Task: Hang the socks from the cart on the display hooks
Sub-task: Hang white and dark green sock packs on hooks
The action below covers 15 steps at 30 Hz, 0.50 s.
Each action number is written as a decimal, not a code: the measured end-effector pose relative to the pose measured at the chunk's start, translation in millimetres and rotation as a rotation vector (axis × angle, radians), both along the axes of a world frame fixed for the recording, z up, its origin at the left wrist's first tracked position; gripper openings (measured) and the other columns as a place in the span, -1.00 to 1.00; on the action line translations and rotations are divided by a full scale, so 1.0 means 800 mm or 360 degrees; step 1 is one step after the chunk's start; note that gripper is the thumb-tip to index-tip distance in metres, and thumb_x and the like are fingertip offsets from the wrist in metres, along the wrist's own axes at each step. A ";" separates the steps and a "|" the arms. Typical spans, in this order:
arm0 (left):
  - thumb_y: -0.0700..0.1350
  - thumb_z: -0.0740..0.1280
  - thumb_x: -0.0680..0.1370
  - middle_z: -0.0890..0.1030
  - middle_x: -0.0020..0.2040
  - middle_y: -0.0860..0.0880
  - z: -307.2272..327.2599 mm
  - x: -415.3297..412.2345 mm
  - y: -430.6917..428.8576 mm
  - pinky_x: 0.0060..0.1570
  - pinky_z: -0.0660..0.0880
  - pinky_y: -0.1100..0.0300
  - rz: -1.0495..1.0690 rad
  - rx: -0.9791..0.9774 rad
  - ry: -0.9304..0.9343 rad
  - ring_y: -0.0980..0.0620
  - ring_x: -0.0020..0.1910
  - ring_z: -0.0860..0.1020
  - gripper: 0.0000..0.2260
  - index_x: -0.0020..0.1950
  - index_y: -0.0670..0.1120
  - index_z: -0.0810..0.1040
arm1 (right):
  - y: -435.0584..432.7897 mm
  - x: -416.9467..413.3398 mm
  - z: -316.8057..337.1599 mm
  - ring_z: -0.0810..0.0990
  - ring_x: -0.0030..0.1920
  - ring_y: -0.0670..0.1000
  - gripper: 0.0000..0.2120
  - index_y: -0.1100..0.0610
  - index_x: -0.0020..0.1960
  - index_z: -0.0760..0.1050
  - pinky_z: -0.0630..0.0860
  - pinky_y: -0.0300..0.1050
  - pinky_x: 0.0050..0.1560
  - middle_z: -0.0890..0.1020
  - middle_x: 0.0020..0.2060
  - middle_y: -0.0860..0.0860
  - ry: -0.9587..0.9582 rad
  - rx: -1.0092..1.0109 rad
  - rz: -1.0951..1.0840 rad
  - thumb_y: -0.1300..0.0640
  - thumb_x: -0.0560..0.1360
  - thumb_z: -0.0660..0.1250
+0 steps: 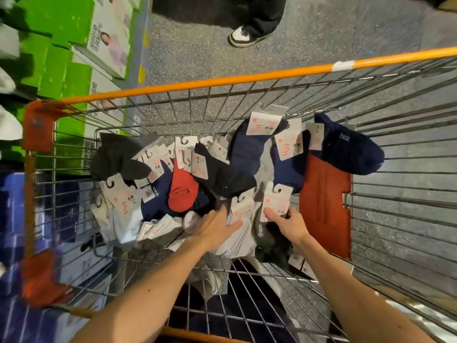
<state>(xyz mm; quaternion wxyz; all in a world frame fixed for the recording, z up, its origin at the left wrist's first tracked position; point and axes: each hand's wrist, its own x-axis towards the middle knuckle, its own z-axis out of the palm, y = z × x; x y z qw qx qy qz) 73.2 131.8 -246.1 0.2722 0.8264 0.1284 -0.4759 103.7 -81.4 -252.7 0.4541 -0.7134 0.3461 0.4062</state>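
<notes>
Several pairs of socks with white card hangers lie heaped in the wire cart (158, 112): black (116, 157), red (183, 191), navy (247, 149) and white (128, 219) ones. My left hand (217, 226) reaches into the heap and rests on a white pair of socks (241, 233), thumb against its card; whether it grips is unclear. My right hand (286, 222) pinches the card hanger of a dark grey pair of socks (265, 236) lying beside the white pair. No display hooks are in view.
The cart has an orange top rail (222, 81) and an orange plastic flap (325, 201) at the right. Green and white boxes (81, 45) fill shelves to the left. Another person's shoe (243, 37) stands on the grey floor beyond the cart.
</notes>
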 end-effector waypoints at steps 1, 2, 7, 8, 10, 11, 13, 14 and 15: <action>0.23 0.24 0.60 0.56 0.32 -0.13 0.005 0.001 0.003 0.17 0.50 -0.05 0.0063 -0.0040 0.0004 -0.20 0.27 0.52 -0.44 0.49 -0.05 0.31 | 0.002 0.000 0.003 0.64 0.10 0.01 -0.52 0.15 0.30 0.49 0.57 -0.05 0.15 0.66 0.15 0.01 0.0009 0.0028 -0.0024 -0.01 0.47 0.51; 0.20 0.25 0.60 0.56 0.34 -0.09 0.011 0.003 0.006 0.19 0.50 -0.05 0.0139 -0.0073 -0.0020 -0.18 0.27 0.53 -0.47 0.48 -0.03 0.33 | 0.005 -0.001 0.005 0.64 0.09 -0.02 -0.54 0.15 0.27 0.50 0.56 -0.04 0.17 0.66 0.14 -0.01 0.0007 0.0047 -0.0025 -0.01 0.47 0.51; 0.14 0.44 0.47 0.56 0.34 0.12 0.044 0.003 0.035 0.30 0.44 -0.03 0.0677 -0.0253 0.0015 0.01 0.34 0.49 -0.48 0.41 0.15 0.42 | 0.017 0.023 0.038 0.61 0.02 -0.08 -0.71 0.08 0.13 0.50 0.50 -0.20 0.03 0.65 0.09 -0.04 -0.0146 0.0164 0.0091 0.07 0.48 0.50; 0.11 0.48 0.44 0.58 0.31 0.12 0.048 0.001 0.044 0.29 0.45 -0.02 0.0814 -0.0265 0.0002 0.02 0.33 0.50 -0.48 0.38 0.13 0.45 | 0.019 0.031 0.046 0.61 0.02 -0.07 -0.74 0.03 0.09 0.49 0.51 -0.15 0.06 0.64 0.07 -0.04 -0.0162 0.0203 0.0112 0.06 0.48 0.50; -0.08 0.53 0.47 0.61 0.22 0.11 0.063 -0.002 0.061 0.18 0.50 0.11 0.1164 -0.0338 -0.0060 0.09 0.22 0.56 -0.56 0.30 0.02 0.50 | 0.028 0.047 0.063 0.61 0.02 -0.08 -0.72 -0.01 0.07 0.46 0.51 -0.08 0.13 0.64 0.05 -0.06 -0.0195 0.0261 0.0144 0.04 0.46 0.51; -0.17 0.51 0.49 0.61 0.15 0.14 0.073 -0.002 0.069 0.07 0.51 0.23 0.1322 -0.0379 -0.0096 0.16 0.13 0.57 -0.60 0.27 0.00 0.50 | 0.035 0.055 0.073 0.61 0.03 -0.09 -0.70 0.01 0.11 0.48 0.52 -0.06 0.15 0.65 0.06 -0.06 -0.0212 0.0289 0.0161 0.03 0.46 0.51; -0.20 0.51 0.48 0.62 0.07 0.18 0.100 -0.001 0.081 -0.10 0.47 0.37 0.1554 -0.0443 -0.0189 0.25 0.05 0.56 -0.60 0.26 0.01 0.50 | 0.053 0.071 0.092 0.64 0.05 -0.08 -0.74 0.03 0.12 0.54 0.54 -0.05 0.16 0.68 0.08 -0.04 -0.0283 0.0362 0.0212 0.06 0.47 0.50; -0.19 0.52 0.47 0.63 0.07 0.17 0.112 -0.002 0.088 -0.12 0.47 0.37 0.1643 -0.0475 -0.0237 0.23 0.08 0.58 -0.59 0.27 0.02 0.50 | 0.065 0.079 0.104 0.66 0.04 -0.07 -0.79 0.02 0.09 0.57 0.55 -0.06 0.13 0.69 0.08 -0.02 -0.0313 0.0404 0.0241 0.09 0.48 0.50; -0.18 0.54 0.46 0.64 0.08 0.14 0.124 -0.003 0.094 -0.12 0.48 0.36 0.1719 -0.0501 -0.0295 0.20 0.10 0.59 -0.57 0.27 0.02 0.50 | 0.078 0.086 0.116 0.67 0.03 -0.05 -0.81 0.03 0.07 0.59 0.56 -0.07 0.11 0.71 0.07 0.00 -0.0338 0.0446 0.0276 0.09 0.48 0.50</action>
